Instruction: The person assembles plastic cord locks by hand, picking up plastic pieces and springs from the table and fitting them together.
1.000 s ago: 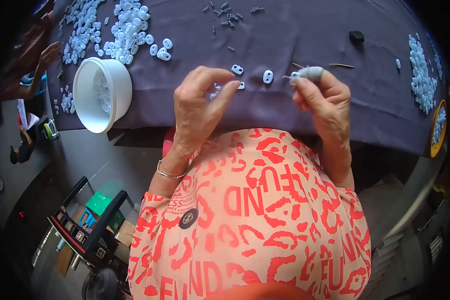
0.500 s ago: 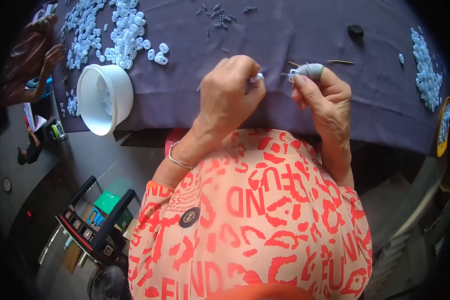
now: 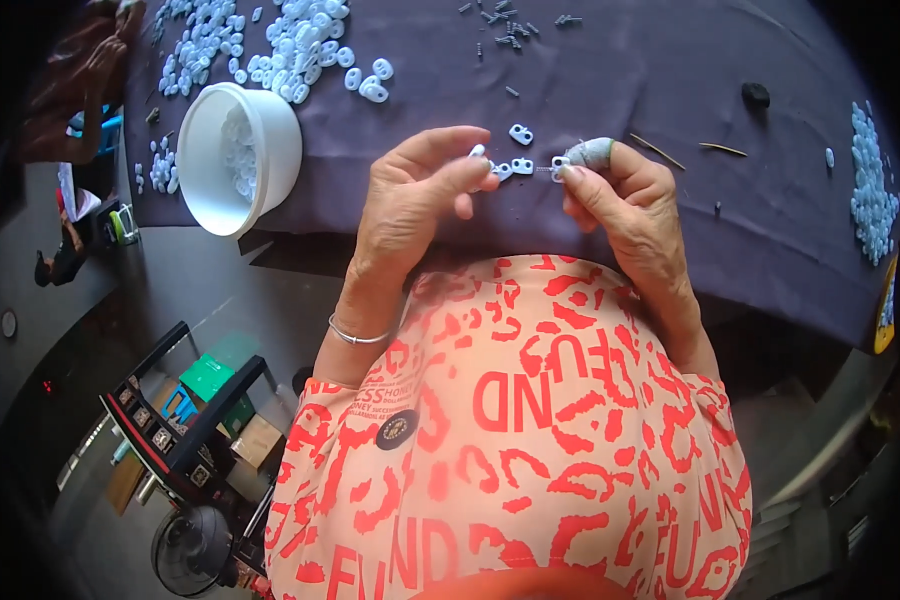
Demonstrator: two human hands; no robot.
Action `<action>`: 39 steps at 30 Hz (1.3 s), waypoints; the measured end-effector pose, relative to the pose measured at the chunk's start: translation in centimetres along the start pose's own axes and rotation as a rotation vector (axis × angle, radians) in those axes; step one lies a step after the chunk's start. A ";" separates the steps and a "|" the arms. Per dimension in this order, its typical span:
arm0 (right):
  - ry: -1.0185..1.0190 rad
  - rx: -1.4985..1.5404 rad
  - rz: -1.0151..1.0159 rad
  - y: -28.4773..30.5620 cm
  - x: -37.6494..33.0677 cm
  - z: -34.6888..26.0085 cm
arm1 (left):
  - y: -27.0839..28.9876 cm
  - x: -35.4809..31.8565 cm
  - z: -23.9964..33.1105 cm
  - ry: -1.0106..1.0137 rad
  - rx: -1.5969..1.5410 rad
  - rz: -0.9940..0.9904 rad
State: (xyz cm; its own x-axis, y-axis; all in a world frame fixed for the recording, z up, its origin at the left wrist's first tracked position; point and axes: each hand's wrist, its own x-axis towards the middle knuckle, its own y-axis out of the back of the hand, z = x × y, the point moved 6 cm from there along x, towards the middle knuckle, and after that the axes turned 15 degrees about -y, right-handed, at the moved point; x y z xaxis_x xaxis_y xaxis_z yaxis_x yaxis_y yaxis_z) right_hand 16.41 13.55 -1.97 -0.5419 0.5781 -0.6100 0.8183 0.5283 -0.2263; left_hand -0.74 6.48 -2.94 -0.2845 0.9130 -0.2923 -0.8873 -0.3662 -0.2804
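Observation:
Between the thumb and fingers of my left hand (image 3: 415, 195) is a small white oval plastic piece (image 3: 478, 151). Opposite it, my right hand (image 3: 630, 195) pinches a white two-holed piece (image 3: 559, 168), from which a thin metal spring (image 3: 544, 169) sticks out leftward. Grey tape (image 3: 592, 153) wraps the right index finger. In the gap between the hands lie a white two-holed piece (image 3: 522, 166) and another (image 3: 504, 171) close to the left fingertips. A further loose piece (image 3: 520, 134) rests just beyond them on the dark cloth (image 3: 630, 80).
A white tub (image 3: 288, 150) lies tipped at the left, near heaped white pieces (image 3: 300, 45). Small springs (image 3: 510, 40) are scattered at the back. Two thin sticks (image 3: 657, 151), a black lump (image 3: 756, 95) and more pieces (image 3: 872, 190) are at the right. Another person's arm (image 3: 100, 75) shows at far left.
My left hand has turned and its fingers have spread a little. White pieces now show on the cloth between my hands. The whole view has shifted, with the table's contents appearing further right.

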 end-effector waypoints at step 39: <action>-0.005 -0.052 0.022 -0.9 0.0 0.8 | 2.3 0.0 3.5 -0.872 1.322 -0.037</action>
State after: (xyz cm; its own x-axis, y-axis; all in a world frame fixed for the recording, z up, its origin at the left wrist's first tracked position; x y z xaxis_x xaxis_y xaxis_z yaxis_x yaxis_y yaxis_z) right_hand 15.85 12.56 -2.33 -0.5231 0.5869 -0.6180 0.8189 0.5472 -0.1734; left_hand -3.99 6.26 -0.40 0.0438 0.9065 0.4200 -0.4423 -0.3594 0.8217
